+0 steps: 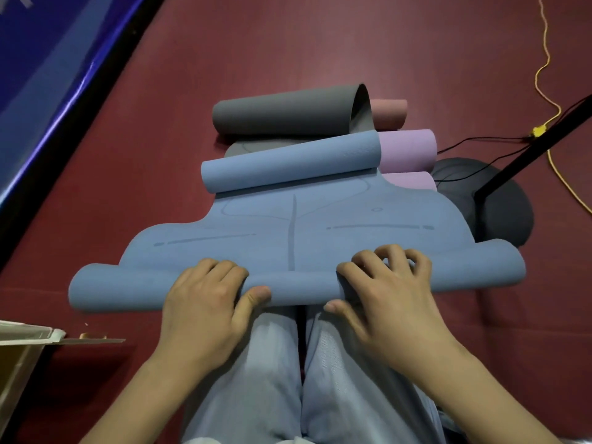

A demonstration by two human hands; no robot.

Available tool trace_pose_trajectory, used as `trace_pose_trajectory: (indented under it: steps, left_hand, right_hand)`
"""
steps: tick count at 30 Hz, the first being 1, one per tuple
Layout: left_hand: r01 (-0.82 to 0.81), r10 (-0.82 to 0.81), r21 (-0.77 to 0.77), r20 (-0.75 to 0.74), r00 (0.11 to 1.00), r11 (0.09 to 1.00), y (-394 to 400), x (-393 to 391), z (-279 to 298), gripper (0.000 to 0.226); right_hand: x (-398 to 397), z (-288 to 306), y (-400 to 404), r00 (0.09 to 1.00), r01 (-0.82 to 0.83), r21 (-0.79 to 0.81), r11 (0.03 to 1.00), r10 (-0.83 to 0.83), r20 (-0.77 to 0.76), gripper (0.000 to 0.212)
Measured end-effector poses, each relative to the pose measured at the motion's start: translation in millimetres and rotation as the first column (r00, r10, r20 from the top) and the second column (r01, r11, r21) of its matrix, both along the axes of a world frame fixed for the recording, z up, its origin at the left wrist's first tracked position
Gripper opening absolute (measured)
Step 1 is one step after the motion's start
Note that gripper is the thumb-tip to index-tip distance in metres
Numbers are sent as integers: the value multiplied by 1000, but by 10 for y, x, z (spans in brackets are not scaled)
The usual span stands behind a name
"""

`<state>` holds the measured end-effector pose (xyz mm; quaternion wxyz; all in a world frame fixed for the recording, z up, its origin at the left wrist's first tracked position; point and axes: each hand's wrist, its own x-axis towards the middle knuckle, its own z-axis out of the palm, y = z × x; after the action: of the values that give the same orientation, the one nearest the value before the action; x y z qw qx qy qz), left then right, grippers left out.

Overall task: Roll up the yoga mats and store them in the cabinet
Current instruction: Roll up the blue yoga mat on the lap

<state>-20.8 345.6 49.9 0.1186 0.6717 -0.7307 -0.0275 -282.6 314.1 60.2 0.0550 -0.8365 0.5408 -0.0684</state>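
Head view: the blue yoga mat lies flat on the red floor, printed with darker alignment lines, its far end curled. Its near edge forms a tight roll under both hands. The left hand and right hand grip that roll, fingers curled over, thumbs beneath. Beyond the fingers lie grey, purple and pink mats.

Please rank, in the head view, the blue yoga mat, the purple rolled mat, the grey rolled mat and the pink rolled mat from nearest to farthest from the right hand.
1. Blue yoga mat: gripped by the right hand.
2. Purple rolled mat: ahead, slightly right.
3. Pink rolled mat and grey rolled mat: farthest ahead, pink right, grey left; too close to call.
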Motion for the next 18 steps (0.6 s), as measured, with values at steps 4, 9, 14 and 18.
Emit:
trace_pose_trajectory:
  steps: [4,9,14,18]
  left_hand:
    - [-52,54,120,-19,998,991,-168,55,26,54]
    - [-56,55,0,135,989,998,-138,-61,92,44]
    - [-3,24,-83,243,970,997,-95,-244,39,36]
    - [52,-46,-23,193,980,998,-22,-206,-23,46]
  right_hand:
    - [13,-143,-50,987,11,1,1000,-11,159,35]
    - [56,-85,-235,992,-36,55,998,29,126,39]
    - [63,-21,-432,977,-49,93,994,29,213,31]
    - [123,11,-445,950,-4,90,996,-24,310,21]
